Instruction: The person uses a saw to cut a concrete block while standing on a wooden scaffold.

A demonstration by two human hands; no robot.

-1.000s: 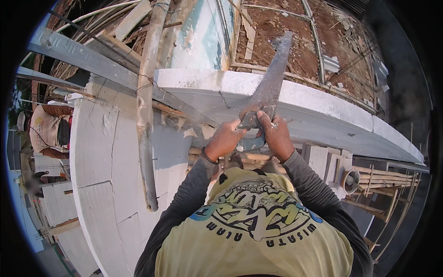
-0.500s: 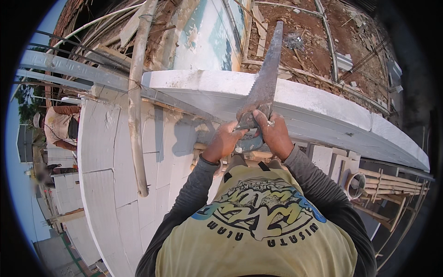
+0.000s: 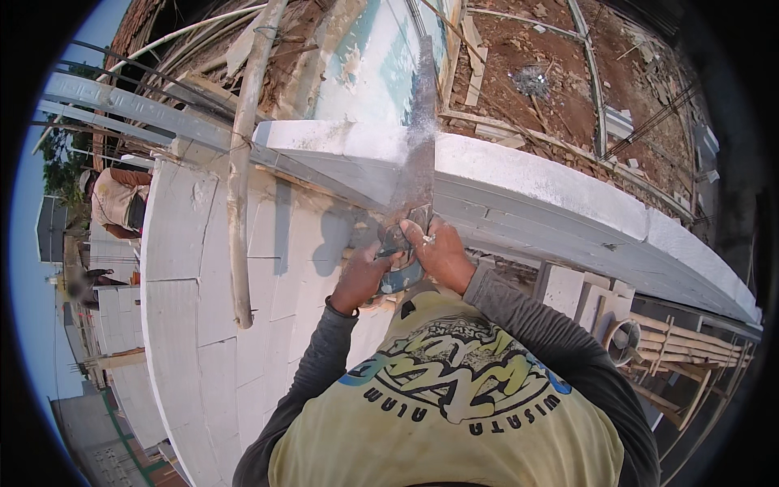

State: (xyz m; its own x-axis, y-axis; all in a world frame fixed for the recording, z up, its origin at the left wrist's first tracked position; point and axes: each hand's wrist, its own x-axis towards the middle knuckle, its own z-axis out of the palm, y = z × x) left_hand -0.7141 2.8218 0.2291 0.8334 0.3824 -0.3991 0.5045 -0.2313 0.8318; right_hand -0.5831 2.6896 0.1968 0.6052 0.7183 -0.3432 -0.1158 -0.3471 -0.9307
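Both of my hands grip a handsaw (image 3: 419,174) by its handle. My left hand (image 3: 357,278) is closed round the left side of the handle, and my right hand (image 3: 443,256) wraps its right side near the base of the blade. The long, toothed blade lies across the top of a white block wall (image 3: 527,172) and points away from me. Pale dust hangs around the blade where it crosses the wall. How deep the teeth sit in the block cannot be made out.
A wooden pole (image 3: 241,187) stands left of the saw, before a second white block wall (image 3: 174,325). A metal beam (image 3: 122,101) meets the corner. Beyond lies reddish ground (image 3: 544,57) with debris. Another person (image 3: 118,199) bends at far left. Bamboo poles (image 3: 682,349) are at right.
My hands and the saw have shifted left and closer to me. The blade has swung from a rightward slant to nearly straight ahead, and a dust cloud now shows along it.
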